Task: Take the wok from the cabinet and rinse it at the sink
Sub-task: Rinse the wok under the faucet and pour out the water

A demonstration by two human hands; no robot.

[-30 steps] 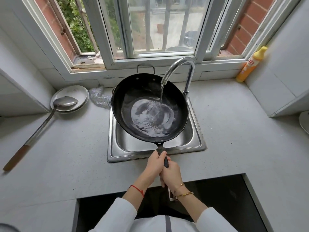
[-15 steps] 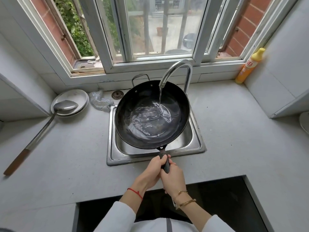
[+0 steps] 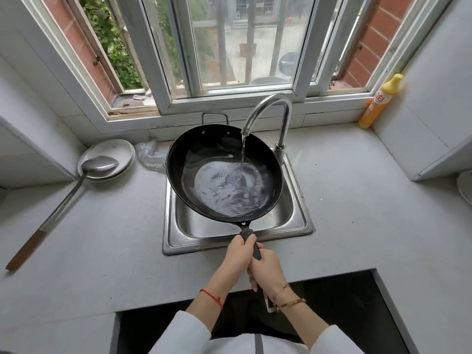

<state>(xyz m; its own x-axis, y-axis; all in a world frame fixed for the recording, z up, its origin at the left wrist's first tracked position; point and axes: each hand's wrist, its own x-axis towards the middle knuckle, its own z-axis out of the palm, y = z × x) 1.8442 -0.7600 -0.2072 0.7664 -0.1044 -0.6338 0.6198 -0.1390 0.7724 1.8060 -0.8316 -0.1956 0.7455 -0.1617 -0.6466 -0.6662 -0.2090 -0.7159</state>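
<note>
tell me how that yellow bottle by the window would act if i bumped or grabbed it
The yellow bottle stands tall and narrow in the counter corner, so it would probably tip easily. It looks like plastic, likely squeezable and unbreakable. Its smooth sides may be slippery in wet hands; how full or heavy it is cannot be told.

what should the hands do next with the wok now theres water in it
Probably swirl the water round the wok, then tip it out into the sink. The tap is running into the pan and a shallow pool covers its bottom, while the left hand and right hand both grip the handle, holding it over the basin.
</note>
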